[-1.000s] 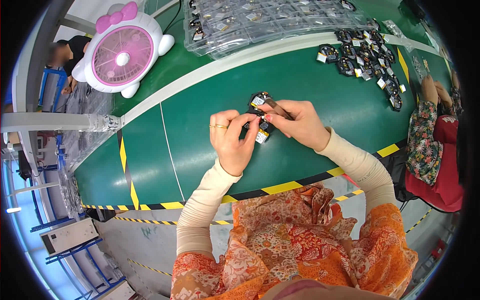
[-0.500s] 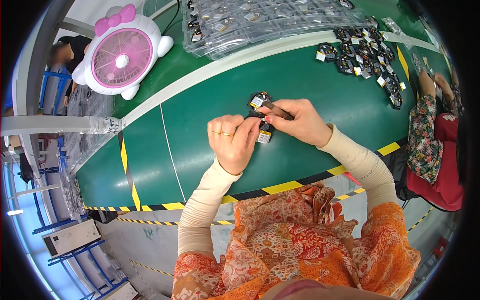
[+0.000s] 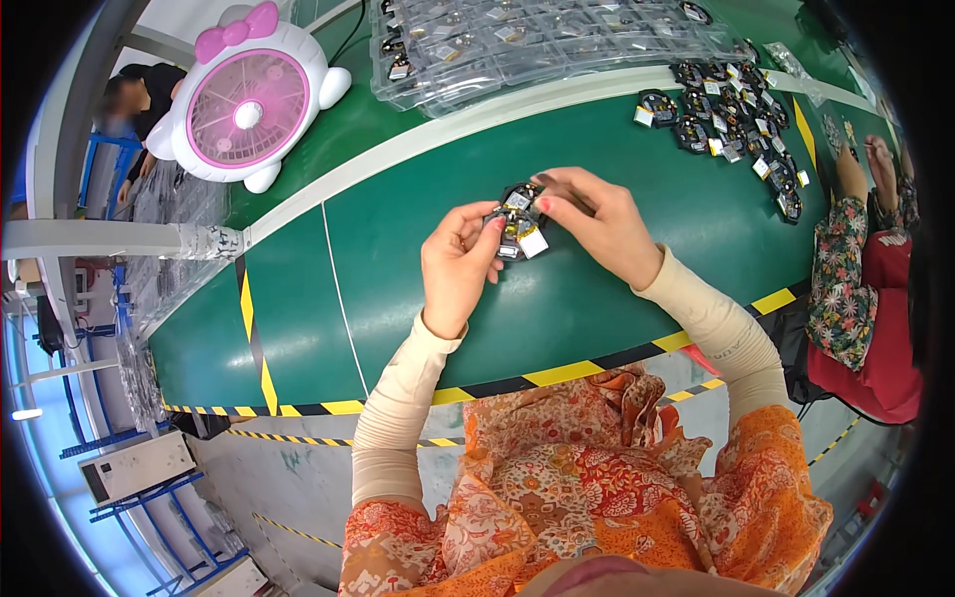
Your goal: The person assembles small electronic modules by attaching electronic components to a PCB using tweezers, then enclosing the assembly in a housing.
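A small black electronic assembly (image 3: 507,221) with a silver-white battery pack and yellow tape is held up in front of me, over the green worktop (image 3: 418,328). My left hand (image 3: 460,267) is closed on its left side, thumb on top and fingers underneath. At its upper right edge, the thumb and forefinger of my right hand (image 3: 602,221) close on the rim. The white pack sticks out at the lower right of the assembly. No dark stick-like tool shows in my right hand; the palm side is hidden.
Many similar assemblies (image 3: 731,114) lie piled at the far right. Clear compartment trays (image 3: 497,60) stand behind the pale rail (image 3: 398,149). A white and pink fan (image 3: 247,114) stands at the far left. At right, a co-worker's hands (image 3: 865,169) are over the bench.
The assembly is turned and its white pack now points lower right. My left hand has gone from a pinch to a side grip. The dark stick-like tool no longer shows in my right hand.
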The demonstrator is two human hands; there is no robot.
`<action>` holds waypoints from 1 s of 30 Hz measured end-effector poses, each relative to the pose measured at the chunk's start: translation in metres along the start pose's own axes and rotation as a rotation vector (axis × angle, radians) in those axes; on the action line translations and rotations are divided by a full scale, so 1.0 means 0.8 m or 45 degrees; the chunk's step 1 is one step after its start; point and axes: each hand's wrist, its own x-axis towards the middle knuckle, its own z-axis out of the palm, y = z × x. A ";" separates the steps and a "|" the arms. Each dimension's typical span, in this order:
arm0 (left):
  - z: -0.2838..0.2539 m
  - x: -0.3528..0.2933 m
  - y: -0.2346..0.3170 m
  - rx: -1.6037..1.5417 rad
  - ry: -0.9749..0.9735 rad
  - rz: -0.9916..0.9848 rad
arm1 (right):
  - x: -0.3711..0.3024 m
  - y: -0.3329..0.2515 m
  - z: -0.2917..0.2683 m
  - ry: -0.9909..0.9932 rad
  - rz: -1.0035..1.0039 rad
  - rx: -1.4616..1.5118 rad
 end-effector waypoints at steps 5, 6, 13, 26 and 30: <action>0.001 -0.004 0.001 -0.020 -0.087 0.044 | 0.000 0.000 0.004 -0.001 -0.163 -0.205; 0.002 -0.006 0.000 -0.023 -0.085 0.042 | 0.000 0.000 0.003 -0.004 -0.160 -0.207; 0.002 -0.013 0.001 -0.034 -0.260 0.098 | 0.009 -0.012 -0.021 -0.334 0.453 0.403; 0.000 -0.017 0.008 -0.018 -0.361 0.077 | 0.008 -0.016 -0.019 -0.463 0.497 0.448; -0.002 -0.013 0.005 0.015 -0.368 0.045 | 0.003 -0.013 -0.014 -0.408 0.462 0.360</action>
